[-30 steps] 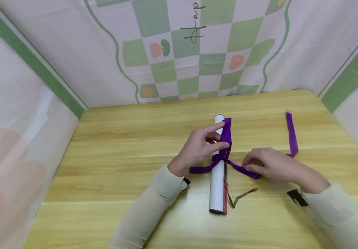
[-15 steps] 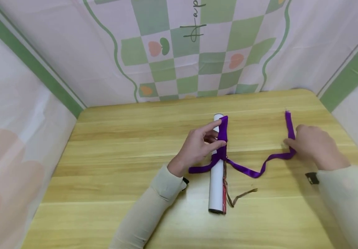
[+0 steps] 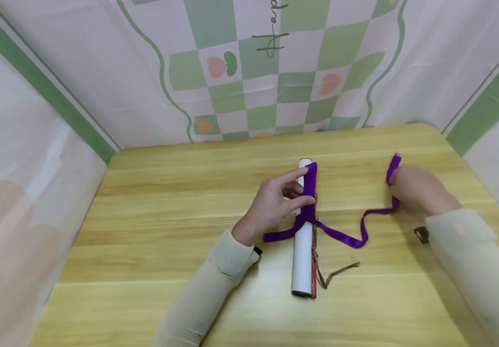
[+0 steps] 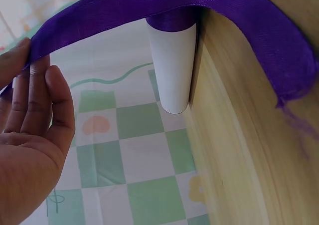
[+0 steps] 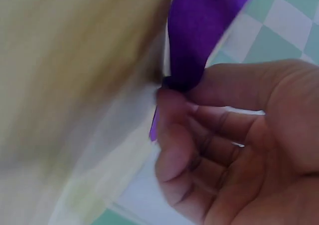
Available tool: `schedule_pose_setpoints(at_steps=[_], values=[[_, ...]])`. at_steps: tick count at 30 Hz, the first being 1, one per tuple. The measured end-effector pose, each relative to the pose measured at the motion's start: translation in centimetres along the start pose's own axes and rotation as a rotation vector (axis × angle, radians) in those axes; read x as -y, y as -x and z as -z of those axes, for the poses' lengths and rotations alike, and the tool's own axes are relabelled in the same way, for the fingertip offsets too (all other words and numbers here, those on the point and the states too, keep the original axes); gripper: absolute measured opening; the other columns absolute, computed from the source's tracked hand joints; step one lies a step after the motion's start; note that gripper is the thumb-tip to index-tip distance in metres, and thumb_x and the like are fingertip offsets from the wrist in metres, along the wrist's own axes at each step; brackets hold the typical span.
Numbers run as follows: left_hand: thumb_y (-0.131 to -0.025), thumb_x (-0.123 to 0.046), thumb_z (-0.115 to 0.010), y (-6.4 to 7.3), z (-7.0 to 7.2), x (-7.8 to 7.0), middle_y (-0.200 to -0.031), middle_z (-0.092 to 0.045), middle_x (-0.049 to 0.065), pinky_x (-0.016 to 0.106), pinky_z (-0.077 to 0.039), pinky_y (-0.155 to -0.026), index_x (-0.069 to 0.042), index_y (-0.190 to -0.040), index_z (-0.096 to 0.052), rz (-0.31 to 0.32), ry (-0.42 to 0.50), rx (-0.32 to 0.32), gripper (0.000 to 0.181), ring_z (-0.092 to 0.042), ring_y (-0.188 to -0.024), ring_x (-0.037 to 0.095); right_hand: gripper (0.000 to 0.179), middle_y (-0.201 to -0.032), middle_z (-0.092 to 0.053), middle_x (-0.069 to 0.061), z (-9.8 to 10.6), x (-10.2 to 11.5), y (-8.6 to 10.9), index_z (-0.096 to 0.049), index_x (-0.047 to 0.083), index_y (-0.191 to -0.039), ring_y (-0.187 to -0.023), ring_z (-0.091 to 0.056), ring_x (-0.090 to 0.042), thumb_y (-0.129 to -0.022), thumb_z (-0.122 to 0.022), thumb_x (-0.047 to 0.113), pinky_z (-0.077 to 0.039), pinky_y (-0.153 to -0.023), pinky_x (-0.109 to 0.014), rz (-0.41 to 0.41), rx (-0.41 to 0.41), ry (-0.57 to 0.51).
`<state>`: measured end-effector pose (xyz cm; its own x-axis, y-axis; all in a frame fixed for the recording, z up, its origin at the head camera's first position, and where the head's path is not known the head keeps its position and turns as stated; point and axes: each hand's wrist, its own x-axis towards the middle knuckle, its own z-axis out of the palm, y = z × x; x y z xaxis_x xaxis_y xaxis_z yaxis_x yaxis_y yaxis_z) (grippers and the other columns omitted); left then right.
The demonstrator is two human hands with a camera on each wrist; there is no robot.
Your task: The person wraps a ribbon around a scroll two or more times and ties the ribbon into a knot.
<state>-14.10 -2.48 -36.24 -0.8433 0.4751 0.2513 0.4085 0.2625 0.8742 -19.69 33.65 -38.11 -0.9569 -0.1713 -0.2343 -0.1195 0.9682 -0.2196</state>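
A white roll point(image 3: 303, 258) with dark ends lies lengthwise on the table, and a purple ribbon point(image 3: 309, 185) is wrapped round its middle. My left hand point(image 3: 268, 205) pinches a raised loop of this ribbon above the roll's far half. In the left wrist view the loop stretches from thumb and fingers to the roll, and a frayed short tail hangs at the right. The long tail runs right across the table in bends. Near that tail's far end, my right hand point(image 3: 423, 190) pinches the ribbon point(image 5: 194, 40) between thumb and curled forefinger.
Along the roll's right side lies a narrow red item point(image 3: 314, 277), mostly hidden, with a thin brown cord point(image 3: 340, 271) trailing right. The wooden table point(image 3: 180, 193) meets a green-and-white checked cloth point(image 3: 260, 91) at the back; cloth also hangs at both sides.
My right hand has moved from the ribbon's near bend out to the right and away, and now grips the long tail near its end, which has shifted slightly left. The left hand stays nearly still.
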Motion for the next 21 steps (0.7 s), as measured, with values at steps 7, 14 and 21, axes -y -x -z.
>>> schedule_pose_setpoints(at_steps=[7, 14, 21], values=[[-0.094, -0.006, -0.079, 0.0, 0.1, 0.1, -0.103, -0.08, 0.019, 0.015, -0.059, -0.084, 0.0, -0.149, -0.057, -0.024, -0.009, 0.014, 0.06, -0.077, -0.093, 0.027, 0.032, -0.107, -0.074, -0.031, 1.2, 6.8, -2.7, -0.071, -0.009, -0.116, -0.085, -0.07, -0.039, -0.103, -0.059, 0.016, -0.057, -0.075, -0.052, 0.101, -0.186, -0.168], [-0.092, -0.001, -0.08, 0.2, 0.0, 0.1, -0.102, -0.08, 0.022, 0.013, -0.059, -0.082, 0.005, -0.145, -0.059, -0.136, -0.034, 0.024, 0.058, -0.079, -0.091, 0.029, 0.028, -0.112, -0.076, -0.021, 2.4, 15.0, -4.3, -0.074, 0.002, -0.122, -0.085, -0.07, -0.026, -0.106, -0.061, 0.021, -0.05, -0.063, -0.026, 0.262, -0.199, -0.383], [-0.093, -0.002, -0.079, 0.3, 0.1, -0.1, -0.108, -0.079, 0.023, 0.011, -0.058, -0.085, 0.006, -0.146, -0.058, -0.158, -0.081, 0.047, 0.058, -0.078, -0.094, 0.029, 0.033, -0.13, -0.072, -0.017, 2.5, 16.8, -4.8, -0.069, 0.009, -0.137, -0.083, -0.063, -0.019, -0.112, -0.053, 0.023, -0.051, -0.069, -0.027, 0.508, 0.055, -0.513]])
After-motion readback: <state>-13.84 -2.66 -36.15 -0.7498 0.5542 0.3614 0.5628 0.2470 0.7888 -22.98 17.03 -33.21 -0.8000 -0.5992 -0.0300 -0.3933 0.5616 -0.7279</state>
